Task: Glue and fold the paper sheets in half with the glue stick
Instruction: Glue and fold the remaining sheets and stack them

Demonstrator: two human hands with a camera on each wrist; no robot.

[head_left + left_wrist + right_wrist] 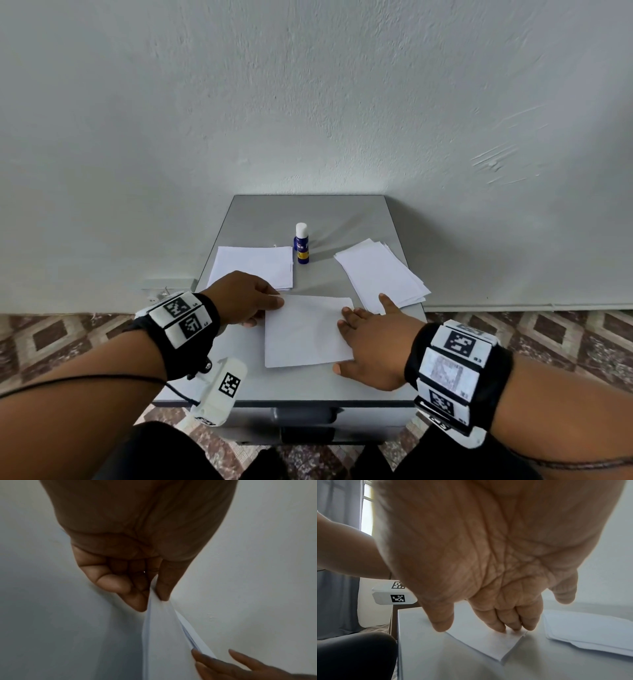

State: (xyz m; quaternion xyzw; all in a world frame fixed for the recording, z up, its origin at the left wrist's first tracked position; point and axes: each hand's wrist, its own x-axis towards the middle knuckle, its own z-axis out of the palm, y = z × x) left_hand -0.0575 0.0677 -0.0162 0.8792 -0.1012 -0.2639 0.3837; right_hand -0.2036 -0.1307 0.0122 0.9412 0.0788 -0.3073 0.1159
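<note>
Head view, centre of the frame: a folded sheet (308,330) lies on the grey cabinet top (308,212). The left hand (243,296) pinches the sheet's upper left corner between thumb and fingers, and the right hand (371,346) lies flat with straight fingers pressing its right edge. Just above, the glue stick (302,243) stands upright and capped between 2 stacks, one paper stack (255,265) at its left and another fanned stack (382,274) at right.
</note>
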